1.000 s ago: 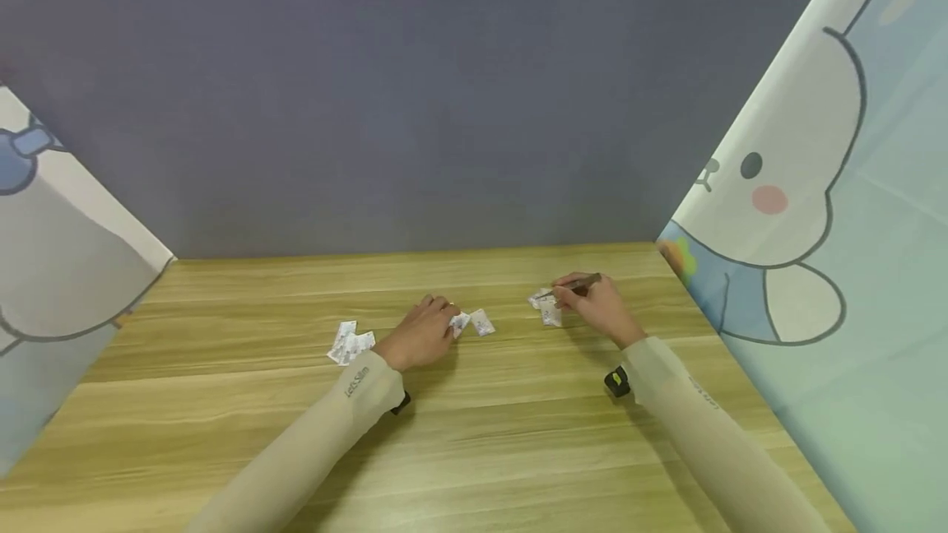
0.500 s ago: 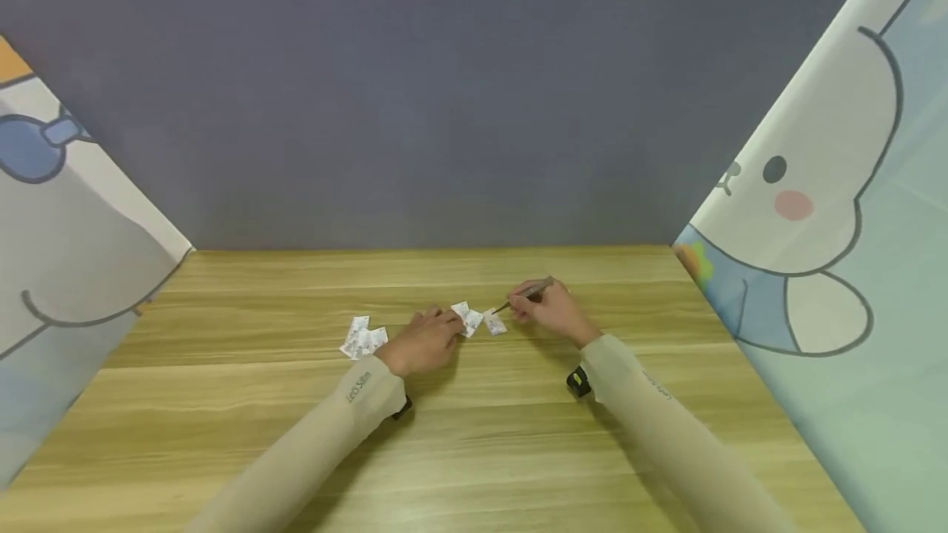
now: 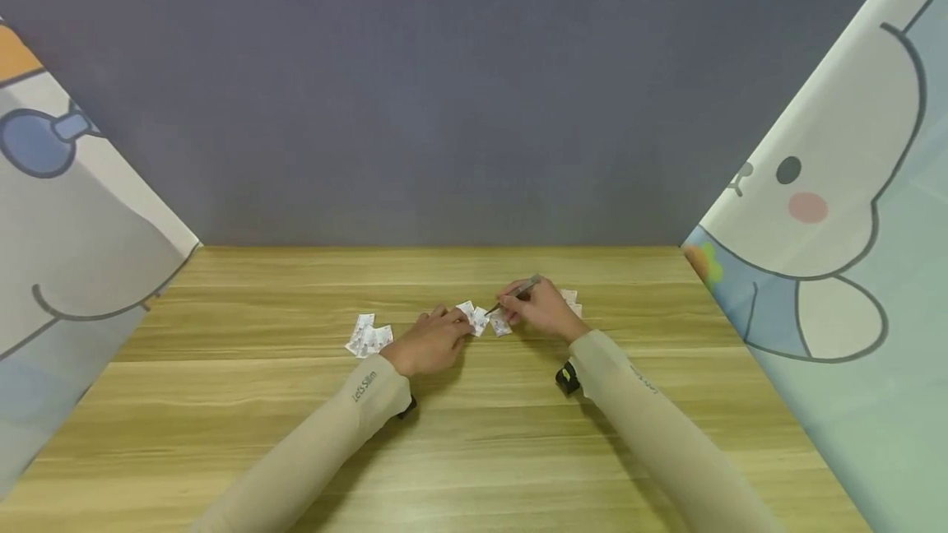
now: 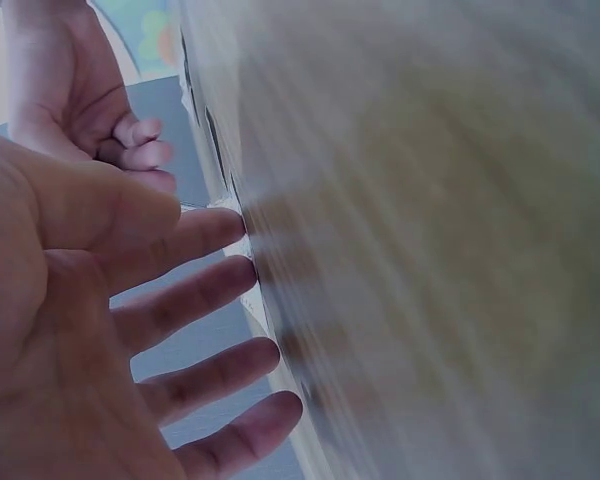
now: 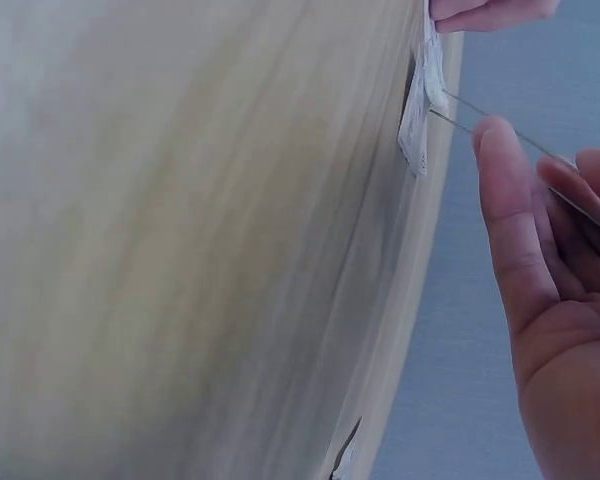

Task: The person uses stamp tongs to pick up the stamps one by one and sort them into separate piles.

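Small white printed pieces, like paper slips or flat sachets, lie on the wooden table. My left hand [image 3: 433, 341] rests beside one group, and its fairly straight fingers [image 4: 200, 300] touch the pieces in the left wrist view. My right hand [image 3: 544, 308] pinches a pair of tweezers [image 3: 524, 288] between thumb and fingers. The tweezers' tips are at the edge of a white piece [image 3: 480, 322] by my left fingertips; two thin arms show apart in the right wrist view. Whether they grip it, I cannot tell. Another white piece [image 3: 500, 325] lies just under my right fingers.
A fanned group of white pieces [image 3: 369, 337] lies left of my left hand. More pieces [image 3: 572, 301] sit behind my right hand, partly hidden by it. The wooden table [image 3: 474, 451] meets a grey panel [image 3: 444, 105] at the back, with cartoon-printed sheets [image 3: 837, 187] at the sides.
My right hand has moved left with the tweezers, from the right-hand pieces to those by my left hand. A second piece now shows beside my left fingers. The head view has shifted slightly.
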Tool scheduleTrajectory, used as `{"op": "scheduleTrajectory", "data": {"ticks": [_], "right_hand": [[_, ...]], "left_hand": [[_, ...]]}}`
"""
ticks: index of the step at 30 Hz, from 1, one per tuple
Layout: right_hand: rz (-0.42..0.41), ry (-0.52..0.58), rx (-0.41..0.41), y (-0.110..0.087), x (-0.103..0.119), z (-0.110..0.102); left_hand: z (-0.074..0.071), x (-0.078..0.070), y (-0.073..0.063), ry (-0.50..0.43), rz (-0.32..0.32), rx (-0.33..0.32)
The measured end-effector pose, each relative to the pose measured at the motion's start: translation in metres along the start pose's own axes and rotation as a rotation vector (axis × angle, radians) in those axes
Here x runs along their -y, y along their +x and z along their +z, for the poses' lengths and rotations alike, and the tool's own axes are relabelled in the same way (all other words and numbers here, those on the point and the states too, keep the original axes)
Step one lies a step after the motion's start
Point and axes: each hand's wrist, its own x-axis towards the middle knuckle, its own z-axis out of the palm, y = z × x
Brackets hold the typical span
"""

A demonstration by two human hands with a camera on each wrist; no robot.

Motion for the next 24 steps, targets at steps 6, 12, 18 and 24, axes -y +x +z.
{"op": "scheduleTrajectory", "data": {"ticks": [6, 12, 18, 24], "right_hand": [[-0.024, 0.002, -0.003, -0.002, 0.003, 0.000], [-0.047, 0.042, -0.027, -0.010, 0.018, -0.007], [-0.097, 0.040, -0.028, -0.027, 0.050, -0.018], [-0.116, 0.029, -0.031, -0.024, 0.038, -0.020]], "left_hand": [[0.001, 0.000, 0.001, -0.002, -0.006, 0.002], [-0.001, 0.001, 0.001, -0.036, -0.007, -0.041], [-0.006, 0.006, 0.004, -0.050, -0.029, -0.099], [-0.008, 0.006, 0.004, -0.059, -0.057, -0.087]]}}
